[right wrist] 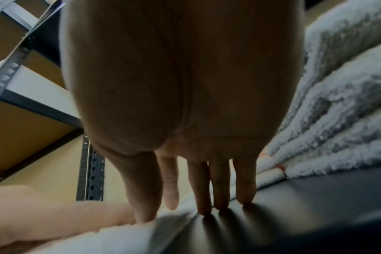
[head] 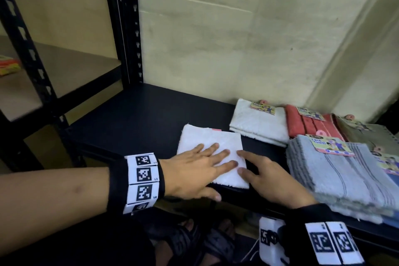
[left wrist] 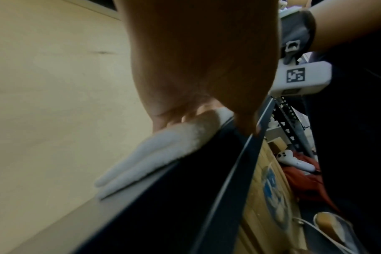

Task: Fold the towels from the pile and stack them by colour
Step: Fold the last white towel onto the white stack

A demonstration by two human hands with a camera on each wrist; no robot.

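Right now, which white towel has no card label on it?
The folded white towel under the left hand, near the table's front edge. The white stack behind it, beside the red towels, carries a yellow card label.

Two white towels (head: 212, 153) (head: 258, 123), one red towel (head: 311, 125), one grey striped towel (head: 336, 170), two hands (head: 194, 170) (head: 274, 179).

Probably storeroom: bare wall (head: 216, 39), slotted metal shelving (head: 127, 28), tagged towels (head: 328, 168).
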